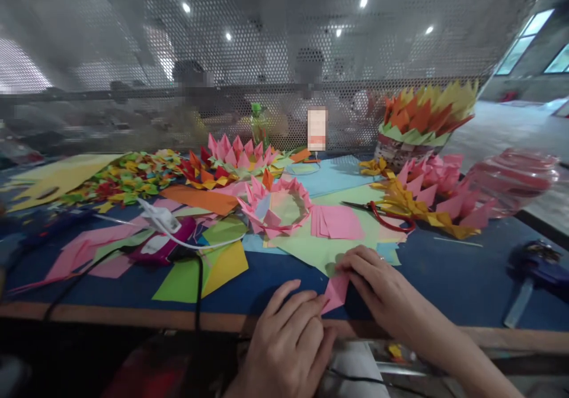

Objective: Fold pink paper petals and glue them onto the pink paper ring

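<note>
In the head view, the left hand (291,338) lies over the near edge of the blue-topped counter (280,267), its fingers loosely bent and close together, fingertips touching the left edge of a small pink paper (336,294); whether they pinch it cannot be told. The right hand (377,282) holds the upper right of this paper between bent fingers and thumb, so the piece sits between the two hands, tilted, near the counter's front edge.

Just beyond the right hand's fingertips spreads a light green sheet (306,252), with fanned pink sheets (342,223) on it. Farther off and to that hand's right lie red-handled scissors (393,220), opened, and behind them a cluster of pink and yellow folded pieces (435,199). A blue tool (540,267), blurred, rests well to the right of the right hand.

Ahead of the left hand stands a ring of pink folded paper (284,229). To that hand's left are a green sheet (178,279) and a yellow sheet (226,267), then a magenta device (166,250) beside a white plug (164,217). Farthest beyond both hands rises a perforated screen (267,48).
</note>
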Motion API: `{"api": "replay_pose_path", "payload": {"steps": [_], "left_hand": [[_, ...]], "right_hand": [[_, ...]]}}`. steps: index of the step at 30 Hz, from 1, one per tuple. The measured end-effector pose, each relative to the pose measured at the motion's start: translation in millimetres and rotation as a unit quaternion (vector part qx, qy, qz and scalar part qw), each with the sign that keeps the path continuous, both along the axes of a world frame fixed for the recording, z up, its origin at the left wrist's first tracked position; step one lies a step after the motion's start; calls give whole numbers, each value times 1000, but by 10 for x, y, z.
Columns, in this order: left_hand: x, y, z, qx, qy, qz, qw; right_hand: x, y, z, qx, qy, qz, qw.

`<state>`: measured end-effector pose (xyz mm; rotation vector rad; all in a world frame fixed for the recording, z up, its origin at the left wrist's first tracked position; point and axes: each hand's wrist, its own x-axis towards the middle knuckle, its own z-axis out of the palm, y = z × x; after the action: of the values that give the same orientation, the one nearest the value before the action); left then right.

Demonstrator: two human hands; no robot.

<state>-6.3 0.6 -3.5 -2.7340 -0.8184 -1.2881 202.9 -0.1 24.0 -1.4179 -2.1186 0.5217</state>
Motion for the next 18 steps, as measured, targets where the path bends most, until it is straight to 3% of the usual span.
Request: {"api": "replay_pose_path", "payload": {"steps": [8,18], "left_hand": [[130,-86,-42,25,-27,44,998],[225,-169,-16,63,-62,102,991]], "right_hand": [[44,51,68,-10,-18,-22,1000],[-86,-40,168,-117,163,-48,978]]}}
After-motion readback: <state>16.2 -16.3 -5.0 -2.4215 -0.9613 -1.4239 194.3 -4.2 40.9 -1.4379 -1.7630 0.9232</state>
